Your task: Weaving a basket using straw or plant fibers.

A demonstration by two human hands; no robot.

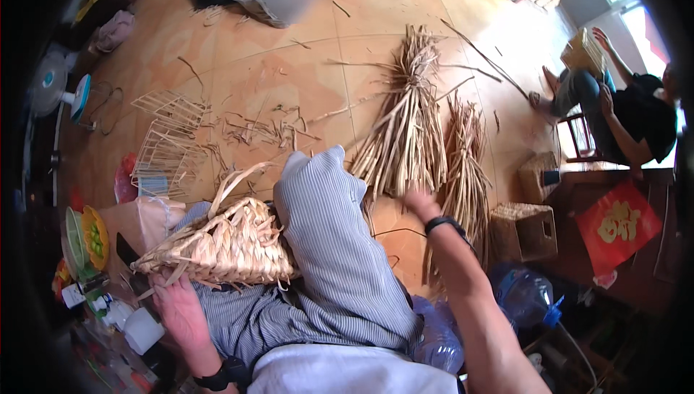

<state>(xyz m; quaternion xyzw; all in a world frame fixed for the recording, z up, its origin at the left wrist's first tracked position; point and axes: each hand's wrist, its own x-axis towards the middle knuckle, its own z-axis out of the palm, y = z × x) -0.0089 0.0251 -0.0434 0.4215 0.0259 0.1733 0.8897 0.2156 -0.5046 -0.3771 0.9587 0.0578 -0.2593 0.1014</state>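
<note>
A partly woven straw basket (228, 246) lies across my lap on the left, with loose strands sticking out of its rim. My left hand (181, 311) grips its lower left corner, where a strand pokes out by the fingers. Out to the right, my right hand (421, 204) is at the near end of a large tied bundle of dried stalks (408, 123). That hand is smeared by motion, so whether its fingers hold a stalk is unclear. A second, thinner stalk bundle (465, 155) lies just right of it.
Wire basket frames (166, 144) stand on the floor at left, near scattered stalk scraps (267, 130). A woven box (524, 231) and a large plastic bottle (528, 296) are at right. Another person (622, 108) sits at far right holding a basket. A fan (61, 87) stands at far left.
</note>
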